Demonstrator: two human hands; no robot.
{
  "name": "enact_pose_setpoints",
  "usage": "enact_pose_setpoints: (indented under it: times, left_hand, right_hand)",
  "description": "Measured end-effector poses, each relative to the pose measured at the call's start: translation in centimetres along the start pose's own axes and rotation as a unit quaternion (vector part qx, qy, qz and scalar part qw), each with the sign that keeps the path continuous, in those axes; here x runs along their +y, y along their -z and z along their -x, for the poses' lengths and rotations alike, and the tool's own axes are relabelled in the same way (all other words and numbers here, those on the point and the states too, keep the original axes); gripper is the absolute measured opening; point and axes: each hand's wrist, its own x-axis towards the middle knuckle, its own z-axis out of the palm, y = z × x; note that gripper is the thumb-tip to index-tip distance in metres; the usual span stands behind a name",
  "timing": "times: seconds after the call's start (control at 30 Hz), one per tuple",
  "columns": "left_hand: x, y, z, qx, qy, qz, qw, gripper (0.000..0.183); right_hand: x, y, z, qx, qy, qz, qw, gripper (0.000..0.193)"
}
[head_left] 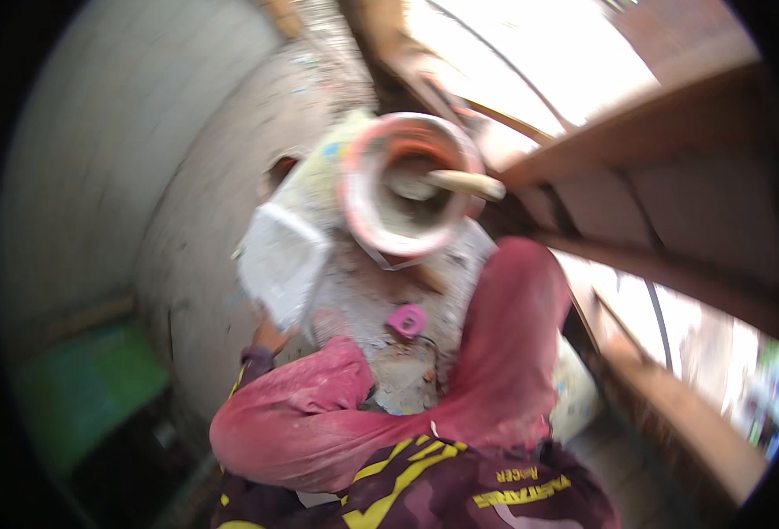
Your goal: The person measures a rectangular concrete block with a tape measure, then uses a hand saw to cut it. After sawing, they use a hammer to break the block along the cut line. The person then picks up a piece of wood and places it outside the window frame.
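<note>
Gripping a white slab [285, 256] at its near end, the left hand [269, 337] presumably steadies it beside the bucket [363, 212]; the right hand, unseen, cannot be judged.

Observed on the person: loose red-pink trousers [513, 344], pale dusty smudges; dark maroon top [381, 507], yellow slashes and lettering; left sleeve [255, 354] dark, yellow-marked.

Your trousers [297, 432] are matt, dusty cloth; the slab [282, 256] looks matt, the bucket [352, 201] like smeared plastic, the tool handle [471, 183] like bare wood, the tape measure [407, 322] like plastic.
</note>
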Motion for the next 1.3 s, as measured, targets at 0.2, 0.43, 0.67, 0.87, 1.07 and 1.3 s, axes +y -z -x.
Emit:
enact_pose_setpoints:
  times: [0.2,0.43,0.67,0.87,1.07,1.3]
  left_hand:
    - [1.9,-0.5,0.7,0.027,0.048,0.013,0.998,0.138]
    - [2.1,-2.4,1.1,0.108,0.035,0.088,0.990,0.136]
    - [3.1,-2.7,1.3,0.155,0.035,0.122,0.980,0.139]
    - [7.1,0.0,3.7,0.283,-0.069,0.183,0.939,0.134]
    - [14.1,3.6,5.1,-0.210,-0.325,0.417,0.823,0.083]
    - [18.2,2.0,7.2,-0.380,-0.413,0.542,0.625,0.079]
  right_hand:
    - [-4.0,9.3,-3.9,0.017,0.028,0.054,0.998,0.031]
    - [-4.6,19.4,-3.7,0.061,0.089,0.063,0.992,0.033]
    - [-5.1,31.5,2.3,0.085,0.166,0.041,0.982,0.034]
    - [-11.0,44.7,13.5,0.055,0.268,0.027,0.961,0.036]
    - [-29.8,50.9,21.5,-0.189,0.522,-0.222,0.802,0.078]
    - [-51.0,38.7,25.6,-0.420,0.506,-0.189,0.730,0.044]
